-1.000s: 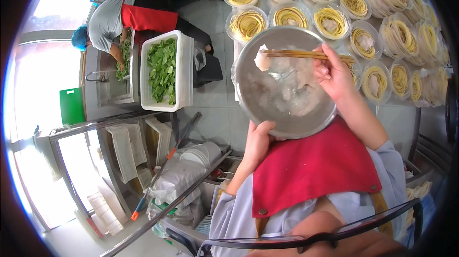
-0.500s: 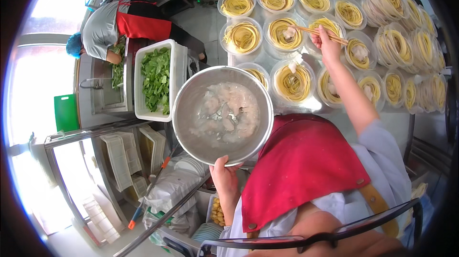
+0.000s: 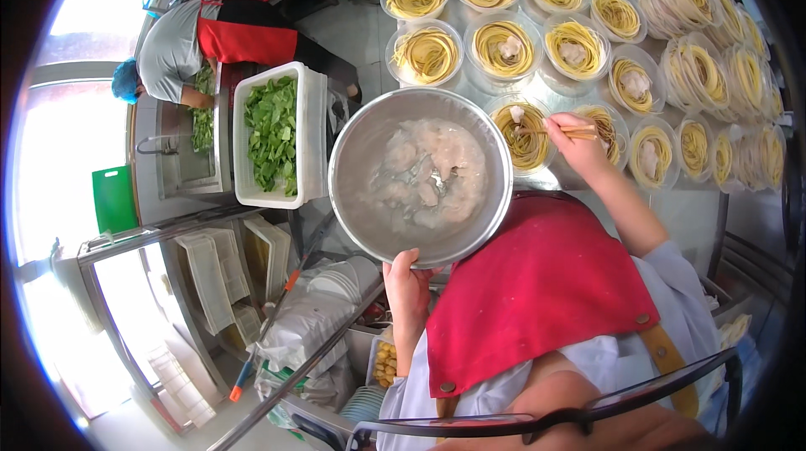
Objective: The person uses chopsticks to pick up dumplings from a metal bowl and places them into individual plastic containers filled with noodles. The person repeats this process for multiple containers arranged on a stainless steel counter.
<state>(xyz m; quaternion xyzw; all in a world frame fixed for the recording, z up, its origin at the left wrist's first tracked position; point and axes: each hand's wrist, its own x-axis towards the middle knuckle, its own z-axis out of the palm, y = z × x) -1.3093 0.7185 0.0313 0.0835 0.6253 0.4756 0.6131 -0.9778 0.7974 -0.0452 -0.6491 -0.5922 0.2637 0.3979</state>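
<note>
My left hand [image 3: 408, 287] grips the near rim of a large steel mixing bowl [image 3: 357, 157], tilted toward me, with wet, pale meat pieces [image 3: 453, 157] inside. A pair of wooden chopsticks [image 3: 578, 129] is held in my right hand [image 3: 578, 151], fingers closed round them. Their tips reach into a clear round tub of yellow noodles [image 3: 525, 149], just below a small pale meat piece [image 3: 517, 112] on top. Similar noodle tubs stand around it; a middle-row tub [image 3: 504, 49] and its right neighbour [image 3: 574, 48] each carry a pale lump.
Stacked noodle tubs [image 3: 693, 69] crowd the table's right side. Left of the mixing bowl stands a white basket [image 3: 311, 136] of green leaves [image 3: 271, 136]. A person in a red apron [image 3: 248, 38] bends over a sink at the far left. A metal rail [image 3: 294, 380] crosses the lower left.
My right hand and the chopsticks have come from the middle-row tub to a nearer one, leaving a pale lump behind. The mixing bowl has shifted right and slightly away from me in my left hand.
</note>
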